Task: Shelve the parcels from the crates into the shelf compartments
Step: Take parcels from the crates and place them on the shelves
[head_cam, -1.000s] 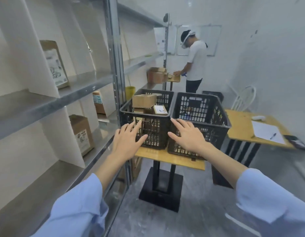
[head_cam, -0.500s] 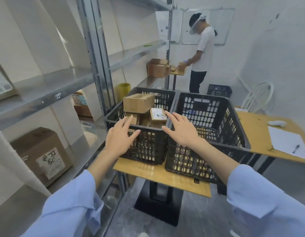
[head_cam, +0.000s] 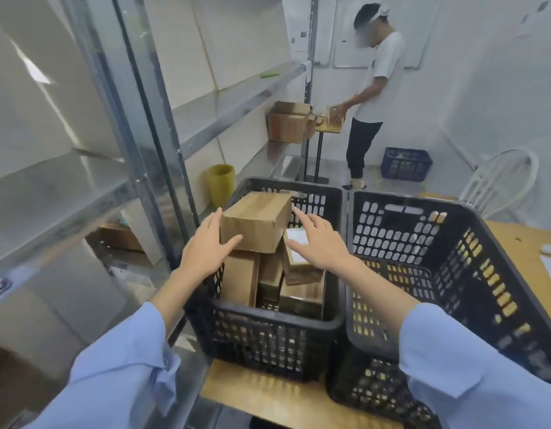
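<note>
- Parcel (head_cam: 255,221), a brown cardboard box taped along its top, lies uppermost in the left crate (head_cam: 268,332), at centre frame, resting on the parcels below it.
- Left hand (head_cam: 206,246): fingers straight and together, laid along the left end of the parcel, thumb stretched across the lower front face. It looks to be in contact, but nothing is curled round the box.
- Right hand (head_cam: 322,243): fingers spread and straight, holding nothing, hovering just right of the parcel with the index fingertip near its upper right corner. The parcel thus sits between the two hands.
- Labelled parcel (head_cam: 299,255), bearing a white sticker, lies tilted directly beneath the right hand; further brown parcels (head_cam: 240,280) stand upright below.
- Right crate (head_cam: 453,274), black and perforated, stands touching the left crate; both rest on a wooden table (head_cam: 268,394).
- Shelf (head_cam: 82,181) of grey metal fills the left of the frame, with a yellow bin (head_cam: 221,181) beside it.
- Second person (head_cam: 373,97) stands at upper right, near a blue crate (head_cam: 405,164) and a white chair (head_cam: 500,178).
</note>
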The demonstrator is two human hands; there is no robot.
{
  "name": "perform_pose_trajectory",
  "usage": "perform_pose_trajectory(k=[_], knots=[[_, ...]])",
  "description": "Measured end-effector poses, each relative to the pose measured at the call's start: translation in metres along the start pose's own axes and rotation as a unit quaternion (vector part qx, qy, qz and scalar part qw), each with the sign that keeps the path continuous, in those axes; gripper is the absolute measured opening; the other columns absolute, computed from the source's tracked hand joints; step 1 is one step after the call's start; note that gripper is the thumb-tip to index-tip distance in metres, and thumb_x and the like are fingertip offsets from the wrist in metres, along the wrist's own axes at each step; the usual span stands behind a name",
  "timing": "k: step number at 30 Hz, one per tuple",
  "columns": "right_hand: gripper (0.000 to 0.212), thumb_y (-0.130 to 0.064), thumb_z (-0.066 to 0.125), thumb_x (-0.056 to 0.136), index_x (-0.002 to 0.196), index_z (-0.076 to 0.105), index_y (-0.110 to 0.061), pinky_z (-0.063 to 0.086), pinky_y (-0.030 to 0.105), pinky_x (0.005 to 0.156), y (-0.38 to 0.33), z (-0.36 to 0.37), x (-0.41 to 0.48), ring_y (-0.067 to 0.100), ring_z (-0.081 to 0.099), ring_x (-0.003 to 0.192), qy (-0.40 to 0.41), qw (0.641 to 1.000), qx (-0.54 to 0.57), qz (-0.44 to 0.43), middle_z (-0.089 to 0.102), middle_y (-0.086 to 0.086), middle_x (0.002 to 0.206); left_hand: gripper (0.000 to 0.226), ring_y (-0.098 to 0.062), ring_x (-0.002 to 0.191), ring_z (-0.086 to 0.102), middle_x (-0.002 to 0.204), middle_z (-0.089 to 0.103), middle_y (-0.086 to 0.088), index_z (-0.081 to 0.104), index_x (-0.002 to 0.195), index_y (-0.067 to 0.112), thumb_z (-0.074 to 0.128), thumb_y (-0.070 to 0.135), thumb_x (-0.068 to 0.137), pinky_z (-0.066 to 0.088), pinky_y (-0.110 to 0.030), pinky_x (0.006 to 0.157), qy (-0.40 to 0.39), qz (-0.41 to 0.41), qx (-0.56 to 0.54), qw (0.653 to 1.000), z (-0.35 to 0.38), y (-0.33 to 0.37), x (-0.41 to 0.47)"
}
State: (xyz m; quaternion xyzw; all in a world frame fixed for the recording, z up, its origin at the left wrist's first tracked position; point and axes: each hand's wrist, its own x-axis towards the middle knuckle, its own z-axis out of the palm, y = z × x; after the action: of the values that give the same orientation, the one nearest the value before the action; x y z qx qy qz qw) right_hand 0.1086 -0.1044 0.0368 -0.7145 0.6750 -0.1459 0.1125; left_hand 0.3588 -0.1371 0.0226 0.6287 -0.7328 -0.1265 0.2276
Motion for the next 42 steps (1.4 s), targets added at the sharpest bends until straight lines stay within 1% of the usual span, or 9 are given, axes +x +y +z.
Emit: perform_pose_trajectory(k=[7,11,16,21,24,28,32,38,42], knots=[[0.08,-0.057,0.05,0.093,0.157,0.011,-0.03,0.029,0.048,0.116,0.005,0.034,0.066,0.029,0.024,0.146,-0.033,0.999,0.034,0.006,0.026,0.01,0.16,0.088,-0.025,0.147,0.023,0.162,0.02,-0.006,0.01,0.157,0.019,0.053,0.058,0.092,0.029,-0.047,0.116,-0.046,-0.03,-0.035,0.998,0.031,-0.024,0.069],[0.084,-0.064,0.05,0.09,0.156,0.008,-0.032,0.033,0.052,0.113,0.007,0.048,0.089,0.028,0.029,0.144,-0.048,0.998,0.035,0.007,0.03,0.009,0.158,0.085,-0.025,0.142,0.032,0.156,0.031,-0.007,0.018,0.155,0.016,0.058,0.054,0.091,0.033,-0.044,0.113,-0.039,-0.032,-0.046,0.998,0.044,-0.033,0.076],[0.097,-0.061,0.063,0.084,0.157,0.008,-0.027,0.035,0.048,0.112,0.016,0.056,0.108,0.027,0.033,0.141,-0.074,0.994,0.071,0.026,0.032,0.008,0.157,0.08,-0.018,0.129,0.045,0.142,0.045,-0.002,0.03,0.15,0.018,0.067,0.049,0.086,0.043,-0.039,0.105,0.003,0.024,-0.07,0.997,0.051,-0.036,0.077],[0.112,-0.054,0.077,0.076,0.157,0.008,-0.021,0.037,0.045,0.112,0.018,0.056,0.121,0.025,0.038,0.139,-0.101,0.982,0.157,0.038,0.035,0.006,0.156,0.088,-0.02,0.133,0.043,0.147,0.044,-0.003,0.031,0.15,0.017,0.076,0.044,0.08,0.036,-0.035,0.108,-0.052,-0.006,-0.142,0.989,0.049,-0.03,0.1],[0.109,-0.044,0.079,0.079,0.157,0.008,-0.017,0.035,0.036,0.112,0.017,0.058,0.125,0.023,0.037,0.14,-0.11,0.976,0.185,0.031,0.033,0.004,0.157,0.083,-0.02,0.131,0.044,0.146,0.046,-0.001,0.034,0.148,0.019,0.077,0.04,0.08,0.037,-0.032,0.105,-0.088,-0.021,-0.175,0.98,0.049,-0.027,0.106],[0.103,-0.04,0.078,0.082,0.157,0.011,-0.018,0.032,0.024,0.095,0.018,0.062,0.127,0.024,0.041,0.134,-0.109,0.978,0.177,0.027,0.04,0.006,0.151,0.076,-0.019,0.13,0.045,0.144,0.048,-0.002,0.04,0.144,0.017,0.077,0.038,0.081,0.038,-0.031,0.103,-0.085,-0.02,-0.172,0.981,0.05,-0.025,0.106],[0.104,-0.034,0.079,0.081,0.157,0.01,-0.016,0.038,0.033,0.11,0.018,0.057,0.12,0.024,0.042,0.134,-0.118,0.97,0.21,0.024,0.039,0.007,0.152,0.072,-0.018,0.127,0.046,0.143,0.049,-0.002,0.044,0.14,0.016,0.077,0.039,0.08,0.039,-0.03,0.101,-0.079,-0.02,-0.164,0.983,0.046,-0.02,0.1],[0.106,-0.034,0.079,0.081,0.157,0.008,-0.016,0.042,0.041,0.108,0.024,0.031,0.097,0.023,0.045,0.132,-0.123,0.968,0.221,0.006,0.038,0.006,0.152,0.065,-0.012,0.114,0.048,0.136,0.052,0.0,0.047,0.134,0.017,0.076,0.041,0.081,0.044,-0.028,0.094,-0.063,-0.022,-0.179,0.982,0.036,0.005,0.077],[0.11,-0.041,0.08,0.079,0.157,0.008,-0.017,0.039,0.036,0.111,0.03,0.008,0.07,0.021,0.042,0.134,-0.118,0.962,0.248,-0.01,0.036,0.003,0.154,0.053,-0.009,0.106,0.049,0.125,0.053,0.007,0.051,0.125,0.019,0.074,0.041,0.083,0.038,-0.012,0.074,-0.044,-0.022,-0.206,0.977,0.025,0.031,0.051]])
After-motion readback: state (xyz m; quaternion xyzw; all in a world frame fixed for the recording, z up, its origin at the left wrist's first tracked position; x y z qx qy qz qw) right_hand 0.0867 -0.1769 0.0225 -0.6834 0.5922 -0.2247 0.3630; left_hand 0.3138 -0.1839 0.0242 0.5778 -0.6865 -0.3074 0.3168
